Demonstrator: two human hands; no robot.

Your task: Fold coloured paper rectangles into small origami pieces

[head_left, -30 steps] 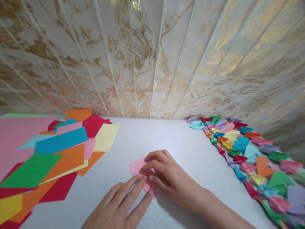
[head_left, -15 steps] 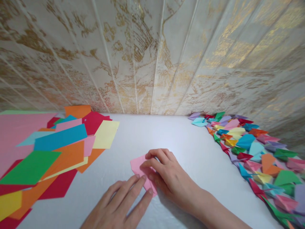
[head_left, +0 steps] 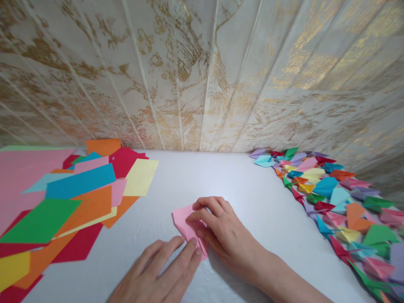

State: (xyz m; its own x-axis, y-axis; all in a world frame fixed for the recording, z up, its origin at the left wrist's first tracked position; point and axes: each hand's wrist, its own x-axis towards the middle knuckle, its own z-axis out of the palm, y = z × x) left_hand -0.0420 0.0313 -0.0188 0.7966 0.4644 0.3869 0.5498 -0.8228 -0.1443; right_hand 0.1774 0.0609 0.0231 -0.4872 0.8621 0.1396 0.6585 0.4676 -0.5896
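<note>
A folded piece of pink paper (head_left: 181,218) lies on the white table in front of me. My right hand (head_left: 225,235) reaches over it from the right, fingers curled and thumb tucked against the sheet, gripping its right side. On the near side, my left hand (head_left: 160,267) has its thumb and index finger close together on the paper's lower edge. Its other fingers stretch out beside the sheet. Part of the paper and its folds is hidden under my fingers.
Loose coloured sheets, among them a blue one (head_left: 82,181) and a green one (head_left: 41,221), overlap on the left. Many small folded paper pieces (head_left: 326,187) crowd the right side. A patterned, gold-and-white panelled wall (head_left: 192,84) rises behind the white table (head_left: 202,172).
My left index finger has slid down and right toward the thumb, and the middle finger has come off the paper's left edge. The right hand and the paper stay nearly in place.
</note>
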